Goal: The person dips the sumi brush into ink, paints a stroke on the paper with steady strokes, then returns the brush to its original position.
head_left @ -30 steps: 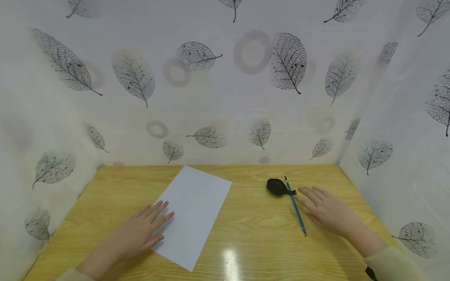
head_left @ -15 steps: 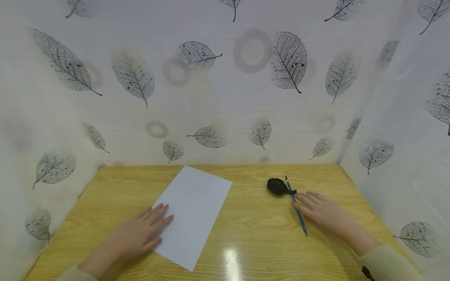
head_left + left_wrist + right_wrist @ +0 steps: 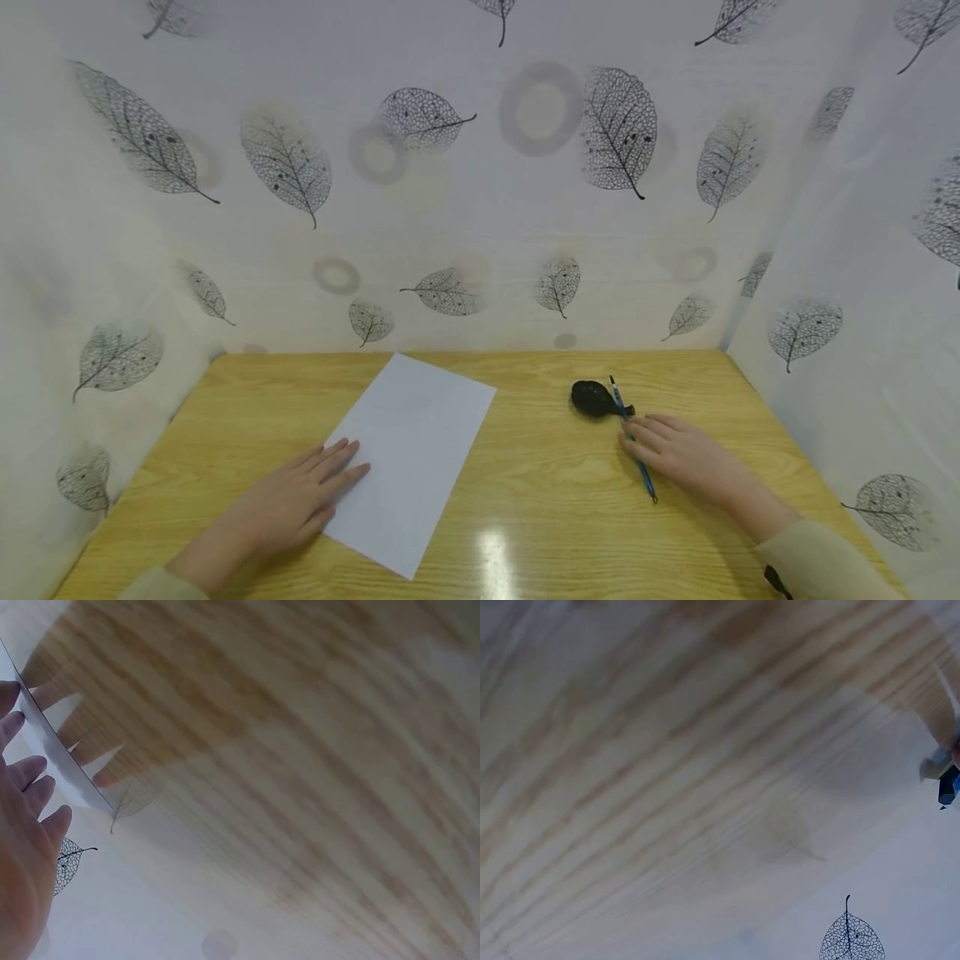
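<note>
Fingers (image 3: 651,435) of the right hand (image 3: 693,467) are at the blue brush (image 3: 644,475), though I can't tell whether they're pinching it! The left hand's (image 3: 288,504) straight, slightly parted fingers lie over the edge of the white paper (image 3: 420,458). Farther out, the brush crosses a black spoon-like object's (image 3: 592,399) handle on the table (image 3: 532,467).

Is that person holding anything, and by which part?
The right hand is over the blue brush mid-handle; whether it's gripped can't be told. The left hand rests on the white paper, gripping nothing.
</note>
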`<state>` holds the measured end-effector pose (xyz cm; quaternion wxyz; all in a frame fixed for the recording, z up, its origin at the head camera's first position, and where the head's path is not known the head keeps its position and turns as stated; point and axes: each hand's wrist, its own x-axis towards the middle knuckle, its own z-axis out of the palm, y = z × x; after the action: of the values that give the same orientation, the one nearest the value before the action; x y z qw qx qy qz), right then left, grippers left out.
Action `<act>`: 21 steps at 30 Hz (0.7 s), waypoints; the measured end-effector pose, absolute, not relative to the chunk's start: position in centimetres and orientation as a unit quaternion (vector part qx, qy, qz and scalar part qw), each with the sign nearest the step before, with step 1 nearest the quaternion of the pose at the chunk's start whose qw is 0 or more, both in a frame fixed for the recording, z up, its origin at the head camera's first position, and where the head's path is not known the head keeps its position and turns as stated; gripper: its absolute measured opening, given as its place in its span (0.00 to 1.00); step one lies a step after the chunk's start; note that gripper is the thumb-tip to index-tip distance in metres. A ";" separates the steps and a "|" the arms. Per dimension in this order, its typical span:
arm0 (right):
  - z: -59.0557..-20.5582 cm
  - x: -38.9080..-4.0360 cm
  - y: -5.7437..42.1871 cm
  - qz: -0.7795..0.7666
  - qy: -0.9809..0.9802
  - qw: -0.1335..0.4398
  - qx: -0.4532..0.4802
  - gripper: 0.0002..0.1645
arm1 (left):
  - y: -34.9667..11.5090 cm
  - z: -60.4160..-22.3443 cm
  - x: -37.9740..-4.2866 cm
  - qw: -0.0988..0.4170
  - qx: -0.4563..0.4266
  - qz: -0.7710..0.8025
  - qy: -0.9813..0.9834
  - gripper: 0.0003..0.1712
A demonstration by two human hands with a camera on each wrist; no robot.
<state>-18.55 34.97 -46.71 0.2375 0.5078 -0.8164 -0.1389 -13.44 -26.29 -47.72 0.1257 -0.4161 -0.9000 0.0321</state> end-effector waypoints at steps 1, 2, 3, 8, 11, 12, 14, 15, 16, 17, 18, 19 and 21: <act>-46.6 -18.5 34.9 -0.144 -0.816 0.234 0.509 0.28 | -26.3 -47.7 -13.4 0.126 -0.416 0.034 -0.900 0.37; -46.5 -18.6 34.8 -0.148 -0.814 0.231 0.511 0.27 | -26.4 -47.9 -13.4 0.127 -0.417 0.036 -0.899 0.37; -46.5 -18.6 34.8 -0.154 -0.812 0.230 0.514 0.27 | -26.4 -47.9 -13.4 0.128 -0.417 0.039 -0.899 0.38; -46.5 -18.8 34.5 -0.173 -0.797 0.244 0.524 0.46 | -26.3 -47.8 -13.2 0.124 -0.415 0.044 -0.901 0.38; -46.7 -18.9 34.5 -0.181 -0.789 0.256 0.528 0.51 | -26.1 -47.7 -13.0 0.104 -0.405 0.039 -0.907 0.37; -46.7 -19.0 34.5 -0.183 -0.787 0.259 0.529 0.50 | -26.0 -47.6 -12.9 0.092 -0.399 0.036 -0.912 0.37; -46.8 -19.1 34.5 -0.185 -0.781 0.265 0.535 0.46 | -25.9 -47.6 -12.8 0.071 -0.387 0.035 -0.919 0.37; -46.8 -19.2 34.5 -0.184 -0.778 0.267 0.538 0.43 | -25.8 -47.6 -12.8 0.059 -0.382 0.034 -0.922 0.37; -46.8 -19.2 34.5 -0.184 -0.774 0.271 0.542 0.41 | -25.7 -47.6 -12.7 0.051 -0.378 0.032 -0.924 0.37; -46.9 -19.3 34.5 -0.185 -0.770 0.275 0.545 0.41 | -25.6 -47.7 -12.7 0.043 -0.374 0.033 -0.926 0.37; -46.9 -19.3 34.5 -0.184 -0.767 0.279 0.547 0.40 | -25.5 -47.7 -12.7 0.037 -0.372 0.033 -0.927 0.37; -46.9 -19.4 34.5 -0.183 -0.764 0.284 0.549 0.40 | -25.4 -47.8 -12.7 0.036 -0.372 0.032 -0.927 0.37; -47.0 -19.4 34.3 -0.181 -0.759 0.294 0.551 0.42 | -25.2 -47.9 -12.7 0.025 -0.368 0.023 -0.929 0.37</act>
<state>-19.43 34.33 -46.97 0.2945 0.5514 -0.7593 -0.1810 -12.65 -25.23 -47.89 0.0251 -0.3685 -0.9290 0.0233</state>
